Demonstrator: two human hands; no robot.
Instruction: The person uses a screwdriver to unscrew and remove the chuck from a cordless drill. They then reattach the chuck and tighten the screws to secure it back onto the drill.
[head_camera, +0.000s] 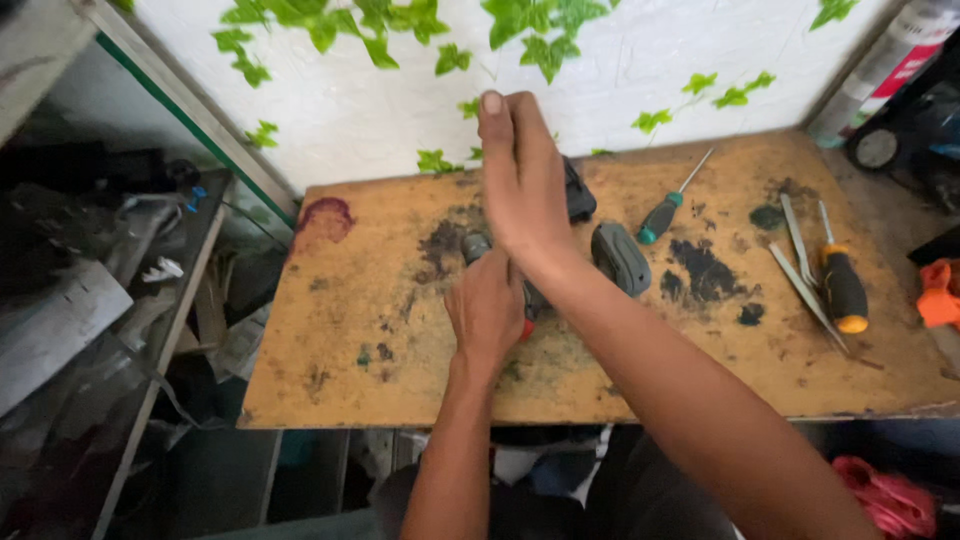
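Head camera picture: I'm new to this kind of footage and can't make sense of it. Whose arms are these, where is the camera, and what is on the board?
The camera sits on a person's head and looks down, so both bare arms coming in from the bottom are that person's own. No machine is involved.

The left hand is closed around a dark tool with a grey end and a bit of red, pressed on a stained wooden board. The right hand is raised above it, fingers together; whether it grips anything cannot be seen.

Also on the board: a grey casing part, a black part behind the right hand, a green-handled screwdriver, metal tweezers and a black-and-orange screwdriver. Behind is a white wall with leaf decorations.
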